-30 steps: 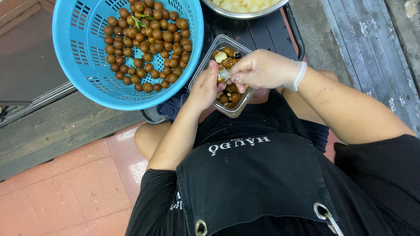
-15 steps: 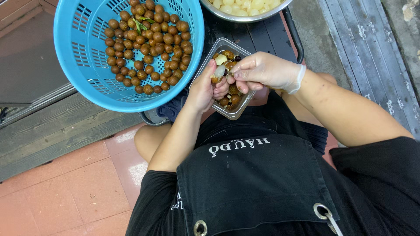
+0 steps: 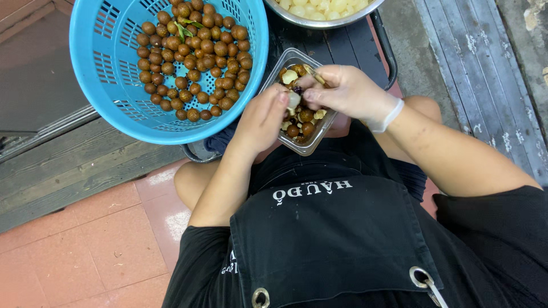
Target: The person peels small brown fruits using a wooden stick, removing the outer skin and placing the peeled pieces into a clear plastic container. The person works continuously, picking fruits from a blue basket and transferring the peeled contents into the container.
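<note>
Peeling a pale little fruit [image 3: 293,100] mid-frame, pinched between left hand [image 3: 262,118] and gloved right hand [image 3: 342,91], probably goes best kept over the clear tray [image 3: 308,147] so shells drop in, blue basket [image 3: 114,114] upper left.

Steel bowl [image 3: 319,17] cut off by top edge; tray [image 3: 308,145] partly hidden under hands; tool at right fingers too small to identify.

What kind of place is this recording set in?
Probably an informal food-prep spot, perhaps outdoors: a round blue plastic basket of brown fruit, a metal bowl of peeled pale fruit, weathered wooden planks and reddish floor tiles.
</note>
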